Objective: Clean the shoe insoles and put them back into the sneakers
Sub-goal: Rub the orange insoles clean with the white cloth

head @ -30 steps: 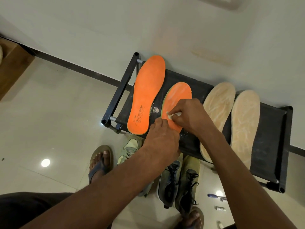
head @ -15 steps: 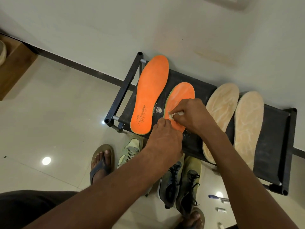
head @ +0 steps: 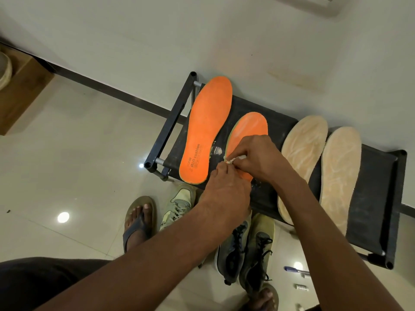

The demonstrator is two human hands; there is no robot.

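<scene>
The right hand [head: 256,158] pinches a small white wad [head: 234,158], probably a tissue or wipe, between thumb and curled fingers. It presses the wad on the second orange insole [head: 249,126], at the edge of the insole nearest to the first one. The left hand [head: 226,194] lies just below it. Its fingertips [head: 224,168] touch the same wad and seem to pinch it too, but the exact grip is hidden behind the knuckles.

This insole lies flat on the black rack [head: 377,198], directly under both sets of fingers. Its long axis runs from the fingers away toward the wall, leaning a little to the right. The rounded toe points to the wall and the heel end is hidden under the left hand. So the uncleaned length is beyond the fingertips, and I think the next wipe must go along this axis, away from the body. The right hand is the nearer one for this stroke, and the left hand can hold the heel steady.

The first orange insole [head: 208,129] lies just to the left of the fingers, parallel, printed side up. Two beige insoles [head: 303,151] lie to the right of the right wrist, also parallel. The sneakers [head: 244,248] stand on the floor below the left forearm, toes toward the person. No insole is back inside yet.
</scene>
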